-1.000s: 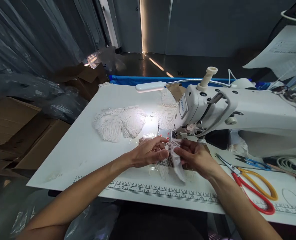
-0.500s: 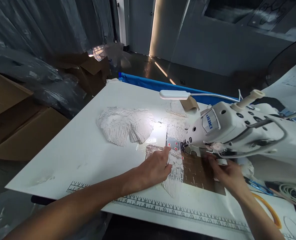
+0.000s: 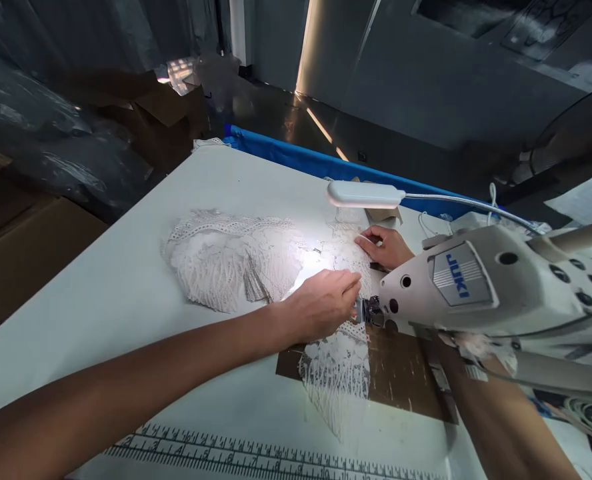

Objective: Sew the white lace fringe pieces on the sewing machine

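A strip of white fringed lace [image 3: 337, 370] runs front to back past the presser foot [image 3: 369, 310] of a white JUKI sewing machine [image 3: 433, 280]. My left hand [image 3: 326, 303] is closed just left of the foot, its fingertips pinching the lace. Reaching round behind the machine head, my right hand [image 3: 387, 247] pinches the far part of the lace between thumb and fingers. The machine head covers part of my right forearm. Left of the strip lies a gathered pile of white lace [image 3: 226, 263], brightly lit near its right side.
A white lamp [image 3: 366, 195] on a bendy neck hangs over the work. Brown plate [image 3: 401, 367] surrounds the foot area. A printed ruler scale [image 3: 256, 460] lines the table's [image 3: 126, 333] front. Cardboard boxes [image 3: 31, 260] stand at left, blue sheeting [image 3: 276, 150] along the back.
My right hand has moved from the near side of the machine to behind its head and pinched the lace. My left hand has shifted further back along it. The view has come closer.
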A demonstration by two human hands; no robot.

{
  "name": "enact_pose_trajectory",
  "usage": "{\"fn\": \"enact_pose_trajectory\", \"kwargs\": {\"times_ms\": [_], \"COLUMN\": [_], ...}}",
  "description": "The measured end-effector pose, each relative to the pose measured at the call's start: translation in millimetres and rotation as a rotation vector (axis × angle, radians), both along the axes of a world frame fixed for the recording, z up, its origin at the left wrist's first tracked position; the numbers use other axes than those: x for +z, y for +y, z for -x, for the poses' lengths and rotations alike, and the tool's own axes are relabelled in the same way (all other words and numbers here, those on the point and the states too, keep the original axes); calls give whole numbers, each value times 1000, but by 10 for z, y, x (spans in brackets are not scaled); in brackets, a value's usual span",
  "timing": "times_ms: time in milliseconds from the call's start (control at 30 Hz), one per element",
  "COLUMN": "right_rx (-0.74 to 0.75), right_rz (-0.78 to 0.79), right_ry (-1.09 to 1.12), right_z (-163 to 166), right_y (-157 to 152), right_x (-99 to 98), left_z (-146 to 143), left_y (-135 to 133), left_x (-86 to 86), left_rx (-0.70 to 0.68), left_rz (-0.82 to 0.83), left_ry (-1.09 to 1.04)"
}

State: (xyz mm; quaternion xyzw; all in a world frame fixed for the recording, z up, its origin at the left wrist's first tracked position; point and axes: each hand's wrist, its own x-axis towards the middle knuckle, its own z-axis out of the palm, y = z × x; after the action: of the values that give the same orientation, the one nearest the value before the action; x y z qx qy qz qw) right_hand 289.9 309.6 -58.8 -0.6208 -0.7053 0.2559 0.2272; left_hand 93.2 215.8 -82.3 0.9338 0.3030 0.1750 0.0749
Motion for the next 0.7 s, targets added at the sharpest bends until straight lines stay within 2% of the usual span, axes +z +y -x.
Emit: {"fn": "enact_pose_trajectory", "kwargs": {"times_ms": [133, 367, 533, 700], "right_rx": [-3, 110, 49, 194], "right_rz": [52, 248, 371, 378], "right_ry": [190, 416, 331, 82], "right_z": [154, 309, 50, -11], "right_y": [261, 150, 198, 208], "right_x": [-57, 192, 244, 178], "left_z": [-80, -43, -56, -51], "left_y": [201, 155, 174, 192], "left_x": [-150, -182, -141, -81], "left_rx": [-55, -25, -24, 7], "left_rz": [6, 26, 29, 84], "left_ry": [-3, -55, -43, -15]}}
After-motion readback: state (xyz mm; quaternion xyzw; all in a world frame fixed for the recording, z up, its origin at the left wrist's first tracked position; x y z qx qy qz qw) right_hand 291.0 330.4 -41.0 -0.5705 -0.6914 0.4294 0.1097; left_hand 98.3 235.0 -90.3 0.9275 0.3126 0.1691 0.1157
